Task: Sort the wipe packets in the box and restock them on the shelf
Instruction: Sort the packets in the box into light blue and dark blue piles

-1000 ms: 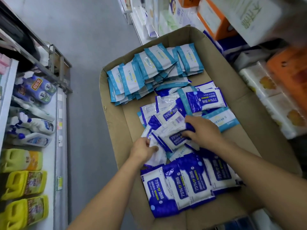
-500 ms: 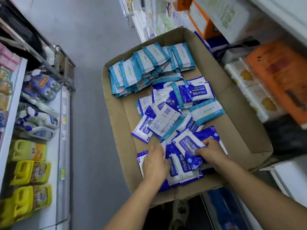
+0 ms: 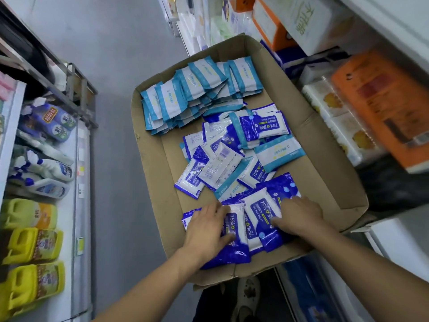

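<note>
A grey shop aisle floor [image 3: 120, 54] runs between shelving, and a cardboard box [image 3: 153, 173] sits across it below the camera. At 6 o'clock in the box, nearest the person, a row of dark blue alcohol wipe packets [image 3: 234, 249] lies overlapped; the left hand [image 3: 206, 228] rests flat on the row with fingers spread, and the right hand [image 3: 299, 212] presses on the packets just beside it, fingers loosely extended and thumb on a packet. Above, at the box's centre, loose mixed packets [image 3: 220, 168] lie in a jumble. Toward 12 o'clock, light blue wipe packets [image 3: 197, 89] stand stacked in an overlapping row against the far wall. At 9 o'clock, yellow jugs [image 3: 30, 245] and cleaner bottles [image 3: 46, 170] fill a shelf; at 2 o'clock sits an orange pack [image 3: 380, 108].
</note>
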{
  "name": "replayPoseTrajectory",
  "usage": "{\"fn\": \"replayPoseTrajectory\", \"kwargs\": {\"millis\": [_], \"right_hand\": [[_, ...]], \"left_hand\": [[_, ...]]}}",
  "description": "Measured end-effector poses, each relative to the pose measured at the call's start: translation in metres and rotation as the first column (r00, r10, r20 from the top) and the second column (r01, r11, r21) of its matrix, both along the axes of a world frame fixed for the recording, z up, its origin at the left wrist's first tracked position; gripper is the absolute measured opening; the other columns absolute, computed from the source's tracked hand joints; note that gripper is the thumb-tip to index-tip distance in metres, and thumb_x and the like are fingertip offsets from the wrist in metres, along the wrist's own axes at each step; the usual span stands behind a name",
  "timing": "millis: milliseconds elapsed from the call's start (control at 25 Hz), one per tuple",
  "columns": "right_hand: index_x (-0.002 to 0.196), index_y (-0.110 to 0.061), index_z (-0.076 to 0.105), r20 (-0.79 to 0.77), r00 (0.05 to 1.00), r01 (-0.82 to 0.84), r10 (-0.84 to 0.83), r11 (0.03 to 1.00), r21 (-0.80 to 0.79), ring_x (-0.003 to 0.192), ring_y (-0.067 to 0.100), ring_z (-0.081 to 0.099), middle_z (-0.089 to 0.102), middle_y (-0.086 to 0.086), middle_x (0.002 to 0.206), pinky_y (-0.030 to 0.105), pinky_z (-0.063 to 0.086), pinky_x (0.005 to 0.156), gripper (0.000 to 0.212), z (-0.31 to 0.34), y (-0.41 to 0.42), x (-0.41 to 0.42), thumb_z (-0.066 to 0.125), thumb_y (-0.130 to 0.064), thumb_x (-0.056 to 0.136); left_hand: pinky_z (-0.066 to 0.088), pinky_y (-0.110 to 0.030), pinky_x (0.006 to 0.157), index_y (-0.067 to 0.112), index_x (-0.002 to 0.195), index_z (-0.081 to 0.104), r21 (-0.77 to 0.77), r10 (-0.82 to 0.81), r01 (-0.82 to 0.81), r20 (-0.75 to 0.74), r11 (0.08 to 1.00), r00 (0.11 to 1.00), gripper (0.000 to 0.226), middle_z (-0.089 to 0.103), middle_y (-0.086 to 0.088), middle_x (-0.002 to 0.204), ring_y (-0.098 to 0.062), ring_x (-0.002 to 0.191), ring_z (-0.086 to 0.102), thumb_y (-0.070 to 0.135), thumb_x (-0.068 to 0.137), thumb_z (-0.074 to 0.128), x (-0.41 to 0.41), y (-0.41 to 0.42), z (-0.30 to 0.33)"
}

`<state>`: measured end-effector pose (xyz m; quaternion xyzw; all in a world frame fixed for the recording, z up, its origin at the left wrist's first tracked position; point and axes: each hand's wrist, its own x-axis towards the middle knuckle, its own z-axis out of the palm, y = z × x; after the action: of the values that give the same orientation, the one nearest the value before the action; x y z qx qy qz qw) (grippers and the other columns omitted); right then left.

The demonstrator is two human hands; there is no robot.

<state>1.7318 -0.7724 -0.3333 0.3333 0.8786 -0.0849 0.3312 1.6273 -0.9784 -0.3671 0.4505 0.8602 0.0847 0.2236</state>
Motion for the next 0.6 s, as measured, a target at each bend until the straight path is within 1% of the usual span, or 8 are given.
{"fn": "replayPoseTrajectory", "kwargs": {"millis": [40, 120, 240, 320, 360, 480, 520, 600], "right_hand": [[0.120, -0.019, 0.052, -0.065, 0.998, -0.008, 0.011, 0.999, 0.035, 0.114, 0.023, 0.050, 0.054, 0.006, 0.125, 0.033, 0.042, 0.086, 0.049, 0.001, 0.005, -0.005, 0.054, -0.055, 0.087], [0.120, -0.016, 0.049, -0.238, 0.971, 0.012, 0.002, 0.998, 0.055, 0.114, 0.025, 0.048, 0.052, 0.008, 0.125, 0.034, 0.042, 0.083, 0.044, 0.000, 0.020, -0.020, 0.054, -0.047, 0.090], [0.124, -0.010, 0.044, -0.399, 0.914, -0.022, 0.074, 0.991, 0.133, 0.117, 0.030, 0.043, 0.046, 0.012, 0.126, 0.038, 0.044, 0.083, 0.040, -0.010, 0.050, -0.046, 0.057, -0.025, 0.089], [0.132, -0.009, 0.039, -0.390, 0.912, -0.059, 0.123, 0.983, 0.172, 0.119, 0.031, 0.041, 0.042, 0.014, 0.132, 0.043, 0.046, 0.088, 0.055, -0.020, 0.070, -0.059, 0.063, -0.016, 0.083], [0.137, -0.010, 0.035, -0.364, 0.924, -0.067, 0.120, 0.986, 0.155, 0.122, 0.032, 0.040, 0.038, 0.014, 0.138, 0.044, 0.046, 0.091, 0.065, -0.024, 0.079, -0.065, 0.067, -0.016, 0.081], [0.149, -0.014, 0.018, -0.294, 0.951, -0.069, 0.093, 0.993, 0.092, 0.136, 0.031, 0.028, 0.018, 0.010, 0.155, 0.044, 0.040, 0.103, 0.090, -0.031, 0.101, -0.078, 0.074, -0.015, 0.079], [0.150, -0.015, 0.016, -0.274, 0.956, -0.082, 0.103, 0.993, 0.087, 0.138, 0.030, 0.025, 0.015, 0.009, 0.156, 0.043, 0.039, 0.103, 0.093, -0.030, 0.106, -0.083, 0.075, -0.016, 0.078], [0.150, -0.016, 0.015, -0.224, 0.965, -0.116, 0.135, 0.989, 0.095, 0.136, 0.030, 0.027, 0.020, 0.009, 0.153, 0.042, 0.041, 0.101, 0.096, -0.026, 0.111, -0.091, 0.077, -0.021, 0.076]], "left_hand": [[0.033, -0.031, 0.098, 0.030, 0.136, 0.040, -0.015, -0.004, 0.004, -0.019, 1.000, 1.000, 0.062, 0.039, 0.006, 0.136, -0.015, 0.123, 0.041, 0.058, 0.084, 0.059, -0.006, 0.002, 0.002], [0.033, -0.031, 0.098, 0.029, 0.130, 0.048, 0.005, 0.039, -0.039, -0.006, 0.999, 0.999, 0.054, 0.043, 0.006, 0.130, -0.013, 0.120, 0.042, 0.057, 0.086, 0.059, -0.023, 0.014, 0.007], [0.040, -0.034, 0.099, 0.024, 0.129, 0.052, 0.127, 0.257, -0.270, 0.111, 0.955, 0.960, 0.047, 0.047, 0.002, 0.129, -0.016, 0.118, 0.046, 0.044, 0.088, 0.064, -0.056, 0.044, 0.008], [0.038, -0.033, 0.101, 0.019, 0.132, 0.050, 0.183, 0.434, -0.466, 0.191, 0.865, 0.880, 0.050, 0.046, -0.002, 0.132, -0.019, 0.124, 0.043, 0.035, 0.088, 0.067, -0.080, 0.062, 0.005], [0.037, -0.033, 0.101, 0.016, 0.134, 0.048, 0.184, 0.488, -0.522, 0.201, 0.833, 0.849, 0.053, 0.045, -0.004, 0.134, -0.021, 0.127, 0.042, 0.031, 0.087, 0.068, -0.089, 0.069, 0.002], [0.043, -0.037, 0.101, 0.014, 0.137, 0.041, 0.121, 0.485, -0.513, 0.203, 0.850, 0.851, 0.062, 0.045, -0.007, 0.136, -0.023, 0.125, 0.045, 0.028, 0.085, 0.072, -0.104, 0.079, -0.010], [0.046, -0.039, 0.099, 0.015, 0.135, 0.041, 0.098, 0.476, -0.505, 0.223, 0.857, 0.851, 0.062, 0.047, -0.007, 0.135, -0.024, 0.122, 0.047, 0.028, 0.084, 0.073, -0.106, 0.081, -0.014], [0.050, -0.042, 0.092, 0.016, 0.129, 0.044, 0.061, 0.499, -0.533, 0.275, 0.844, 0.822, 0.058, 0.054, -0.005, 0.128, -0.023, 0.114, 0.054, 0.028, 0.081, 0.076, -0.113, 0.083, -0.022]]}}
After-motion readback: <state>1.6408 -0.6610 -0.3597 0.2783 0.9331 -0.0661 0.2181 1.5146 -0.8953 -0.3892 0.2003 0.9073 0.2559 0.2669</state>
